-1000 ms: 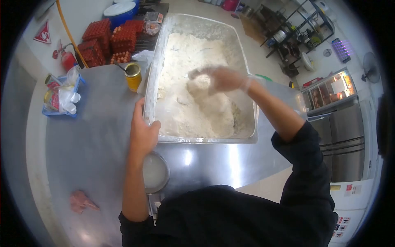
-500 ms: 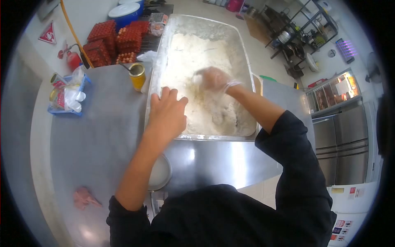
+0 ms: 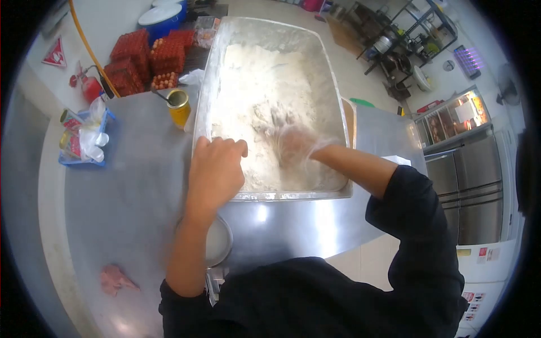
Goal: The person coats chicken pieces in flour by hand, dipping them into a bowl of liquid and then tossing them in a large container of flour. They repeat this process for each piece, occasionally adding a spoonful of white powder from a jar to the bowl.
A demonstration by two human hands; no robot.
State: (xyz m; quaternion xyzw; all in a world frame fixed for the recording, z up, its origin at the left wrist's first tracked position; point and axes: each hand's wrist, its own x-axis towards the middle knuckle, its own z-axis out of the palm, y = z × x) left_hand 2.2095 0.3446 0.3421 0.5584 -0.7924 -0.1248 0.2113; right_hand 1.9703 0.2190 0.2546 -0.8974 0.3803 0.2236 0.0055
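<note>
A large metal tub (image 3: 328,65) holds white, flour-like powder (image 3: 259,73) with crumbly lumps near its middle. At the tub's near left corner, my bare left hand (image 3: 215,169) has its fingers curled over the rim. My right hand (image 3: 298,143), in a clear plastic glove, is down in the powder toward the right side. Motion blurs its fingers, so whether they grip anything does not show. Below my left wrist stands a round bowl (image 3: 218,242) of whitish contents, partly covered by my forearm.
Left of the tub stands a yellow can (image 3: 179,112) with a utensil handle sticking out. A blue basket (image 3: 84,160) of cans and bags sits farther left. A pink cloth (image 3: 117,280) lies on the steel table (image 3: 129,214). Red egg trays (image 3: 129,53) are stacked behind.
My right hand has moved down and toward me through the powder, and its glove looks looser. My left hand has shifted slightly nearer along the tub's left side, its fingers now more curled.
</note>
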